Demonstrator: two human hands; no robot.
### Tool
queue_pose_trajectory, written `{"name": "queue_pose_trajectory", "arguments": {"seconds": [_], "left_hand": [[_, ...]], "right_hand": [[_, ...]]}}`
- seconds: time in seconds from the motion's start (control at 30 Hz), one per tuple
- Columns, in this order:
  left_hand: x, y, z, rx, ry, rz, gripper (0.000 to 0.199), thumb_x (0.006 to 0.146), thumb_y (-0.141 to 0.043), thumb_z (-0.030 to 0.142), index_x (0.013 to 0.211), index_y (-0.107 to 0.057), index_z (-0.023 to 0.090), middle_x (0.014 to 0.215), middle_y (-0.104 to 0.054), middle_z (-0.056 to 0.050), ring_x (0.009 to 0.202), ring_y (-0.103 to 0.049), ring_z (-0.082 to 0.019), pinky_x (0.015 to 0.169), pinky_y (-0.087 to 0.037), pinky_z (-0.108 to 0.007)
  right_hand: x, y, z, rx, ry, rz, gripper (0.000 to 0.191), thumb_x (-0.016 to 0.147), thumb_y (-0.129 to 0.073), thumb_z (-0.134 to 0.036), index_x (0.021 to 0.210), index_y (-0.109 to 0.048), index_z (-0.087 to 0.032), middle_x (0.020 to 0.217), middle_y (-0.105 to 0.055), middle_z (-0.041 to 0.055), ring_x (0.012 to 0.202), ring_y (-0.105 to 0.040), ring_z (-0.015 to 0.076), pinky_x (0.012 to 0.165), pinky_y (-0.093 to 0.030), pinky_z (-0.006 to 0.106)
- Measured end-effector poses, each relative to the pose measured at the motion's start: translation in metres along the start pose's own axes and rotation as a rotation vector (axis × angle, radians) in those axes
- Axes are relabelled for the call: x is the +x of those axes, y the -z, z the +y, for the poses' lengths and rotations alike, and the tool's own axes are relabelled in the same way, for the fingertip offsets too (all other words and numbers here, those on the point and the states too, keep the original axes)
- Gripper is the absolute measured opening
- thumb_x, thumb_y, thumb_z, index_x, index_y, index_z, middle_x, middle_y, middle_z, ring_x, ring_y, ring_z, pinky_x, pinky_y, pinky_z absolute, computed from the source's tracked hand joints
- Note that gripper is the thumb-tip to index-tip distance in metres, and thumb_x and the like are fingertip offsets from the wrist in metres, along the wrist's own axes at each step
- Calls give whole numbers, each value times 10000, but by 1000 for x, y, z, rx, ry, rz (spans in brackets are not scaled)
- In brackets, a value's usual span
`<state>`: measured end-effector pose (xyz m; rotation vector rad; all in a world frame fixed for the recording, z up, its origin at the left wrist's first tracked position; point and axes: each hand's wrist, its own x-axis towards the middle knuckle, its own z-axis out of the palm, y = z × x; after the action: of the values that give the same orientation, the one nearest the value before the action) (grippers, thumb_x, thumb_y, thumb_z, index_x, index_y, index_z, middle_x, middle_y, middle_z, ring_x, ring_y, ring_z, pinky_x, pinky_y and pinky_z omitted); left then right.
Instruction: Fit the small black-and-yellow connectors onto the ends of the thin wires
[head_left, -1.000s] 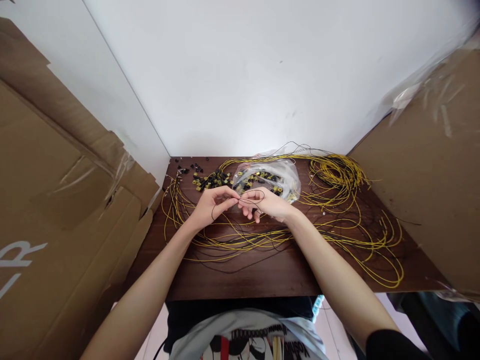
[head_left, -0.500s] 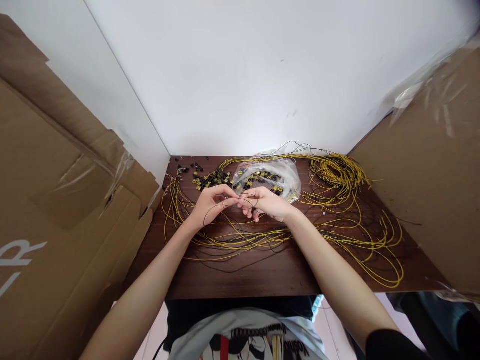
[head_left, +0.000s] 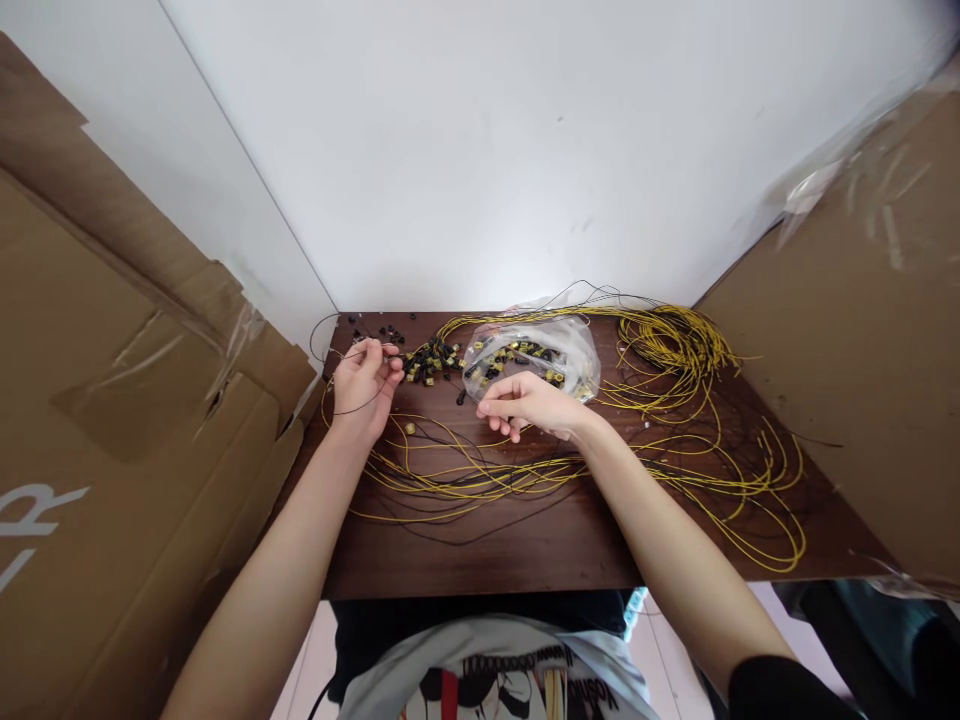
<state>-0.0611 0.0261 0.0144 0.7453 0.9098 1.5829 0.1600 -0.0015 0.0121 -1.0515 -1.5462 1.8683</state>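
My left hand [head_left: 365,385] is over the left part of the table, its fingers pinched on a thin black wire [head_left: 318,335] that loops out beside it. My right hand [head_left: 517,405] is near the middle, thumb and forefinger pressed together; what they hold, if anything, is too small to name. Just behind it lies a clear plastic bag [head_left: 585,360] with small yellow and black parts. Between the hands and farther back is a pile of black and yellow connectors [head_left: 433,358]. Long yellow and black wires [head_left: 480,485] run across the table in front of both hands.
A coil of yellow wires [head_left: 671,345] lies at the back right of the dark brown table [head_left: 487,570]. Cardboard [head_left: 150,400] stands on the left, and more cardboard [head_left: 847,350] on the right. A white wall [head_left: 480,150] rises behind. Small black bits [head_left: 390,332] lie at the back left.
My left hand has moved left, away from my right hand, with the black wire. My right hand has hardly moved. A small yellowish piece now shows on the table where my left arm was.
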Motion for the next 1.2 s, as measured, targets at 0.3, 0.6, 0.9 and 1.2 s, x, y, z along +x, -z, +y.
{"name": "queue_pose_trajectory", "arguments": {"seconds": [0.3,0.6,0.9,1.2], "left_hand": [[3,3,3,-102,17,177,177,780,-623,202,713,-464,159,603,-604,22,494,-542,-52,479,-428,-148],[2,3,6,-182,-69,23,217,677,-717,216,725,-513,159,623,-570,33,520,-511,-62,474,-408,-173],[-12,-8,10,-95,30,-220,176,666,-713,219,731,-560,160,655,-544,23,547,-477,-60,486,-380,-180],[-18,-9,9,-184,161,-429,78,714,-633,183,726,-572,136,652,-504,5,593,-475,-81,543,-388,-210]], "right_hand": [[-3,2,-3,-34,4,-52,279,696,-689,-362,762,-646,-94,581,-589,-4,437,-501,41,387,-427,149],[-16,15,-11,-6,159,-186,180,717,-690,-266,810,-674,-113,653,-634,5,563,-565,57,517,-468,165],[-23,25,-10,-146,-98,-450,225,734,-669,-313,793,-649,-97,754,-679,60,651,-650,126,623,-536,255],[-12,22,-4,-182,88,-181,319,783,-602,-400,905,-644,-108,792,-677,70,648,-611,96,558,-474,197]]}}
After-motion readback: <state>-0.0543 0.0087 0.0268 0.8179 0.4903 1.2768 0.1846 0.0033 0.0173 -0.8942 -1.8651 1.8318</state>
